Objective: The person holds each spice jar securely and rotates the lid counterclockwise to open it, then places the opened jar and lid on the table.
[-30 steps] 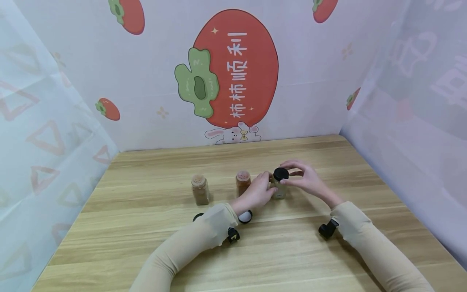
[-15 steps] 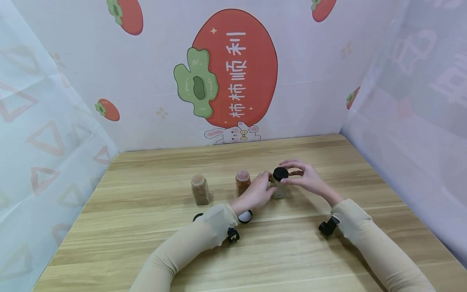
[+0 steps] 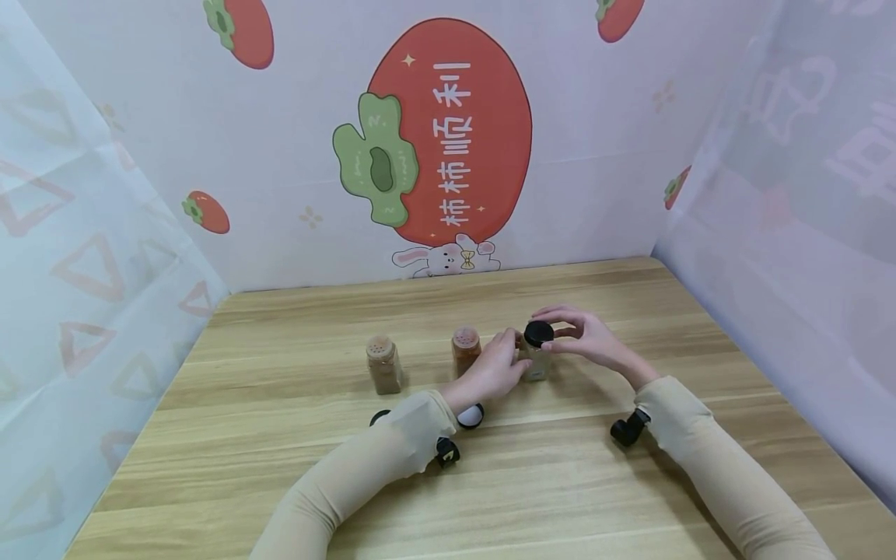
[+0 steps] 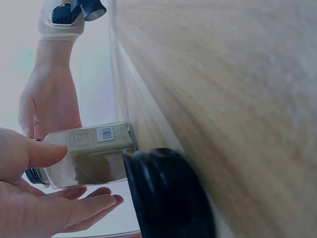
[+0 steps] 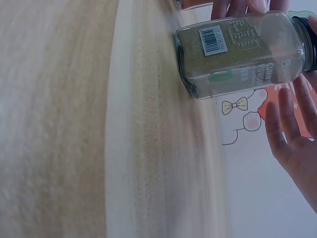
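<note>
A glass spice jar [image 3: 537, 369] of greenish-brown powder stands upright on the table, right of two other jars. My left hand [image 3: 493, 365] holds the jar's body from the left, thumb on the near side in the left wrist view. Around its black lid [image 3: 538, 333] my right hand [image 3: 588, 341] has thumb and fingers bent, pinching the rim. In the right wrist view the jar [image 5: 237, 59] shows a barcode and printed label, its lid [image 5: 312, 42] partly covered by fingers. The lid is on the jar.
An uncapped shaker jar [image 3: 383, 365] of tan powder stands at left; another with reddish-brown contents [image 3: 465, 354] is partly behind my left hand. Two removed black caps lie in front, one [image 3: 470, 416] beside the left wrist, another [image 3: 379, 416] partly hidden by the sleeve.
My right fingertips have shifted slightly leftward around the lid, and the right wrist has turned a little. The left hand and the jars keep their places.
</note>
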`<action>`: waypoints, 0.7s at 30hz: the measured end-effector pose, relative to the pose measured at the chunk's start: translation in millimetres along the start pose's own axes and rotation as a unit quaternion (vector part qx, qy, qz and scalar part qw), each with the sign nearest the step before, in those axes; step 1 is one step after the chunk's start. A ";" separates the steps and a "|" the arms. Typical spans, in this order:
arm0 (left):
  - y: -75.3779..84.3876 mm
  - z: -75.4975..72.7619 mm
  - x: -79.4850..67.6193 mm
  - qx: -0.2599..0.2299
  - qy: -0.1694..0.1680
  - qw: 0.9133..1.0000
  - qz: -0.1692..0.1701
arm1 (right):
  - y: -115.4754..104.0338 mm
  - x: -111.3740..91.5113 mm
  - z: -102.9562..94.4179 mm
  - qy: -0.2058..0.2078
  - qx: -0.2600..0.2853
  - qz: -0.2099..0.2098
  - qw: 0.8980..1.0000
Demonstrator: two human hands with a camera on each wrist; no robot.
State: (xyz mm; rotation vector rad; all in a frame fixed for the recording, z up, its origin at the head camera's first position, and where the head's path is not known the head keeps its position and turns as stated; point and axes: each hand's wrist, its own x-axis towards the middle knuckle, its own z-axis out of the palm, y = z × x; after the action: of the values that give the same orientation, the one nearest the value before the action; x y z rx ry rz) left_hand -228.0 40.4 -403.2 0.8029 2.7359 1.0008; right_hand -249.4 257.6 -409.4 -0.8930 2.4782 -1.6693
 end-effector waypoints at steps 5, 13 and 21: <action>0.4 -0.4 -0.5 -0.002 0.000 1.000 -0.004 | 0.2 -0.2 -0.4 -0.001 -0.004 0.003 1.000; 1.5 0.5 0.1 -0.011 0.000 1.000 -0.020 | -8.7 -2.1 5.0 0.031 -0.042 0.030 0.998; 0.5 3.0 2.6 -0.011 0.009 0.999 -0.035 | -38.3 -4.0 16.5 0.060 -0.074 0.032 0.995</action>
State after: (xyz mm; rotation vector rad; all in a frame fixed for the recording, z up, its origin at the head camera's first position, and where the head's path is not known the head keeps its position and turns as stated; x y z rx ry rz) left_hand -229.1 43.8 -405.0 0.6924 2.7426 1.0262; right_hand -223.8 235.5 -384.8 -0.7351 2.7090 -1.5811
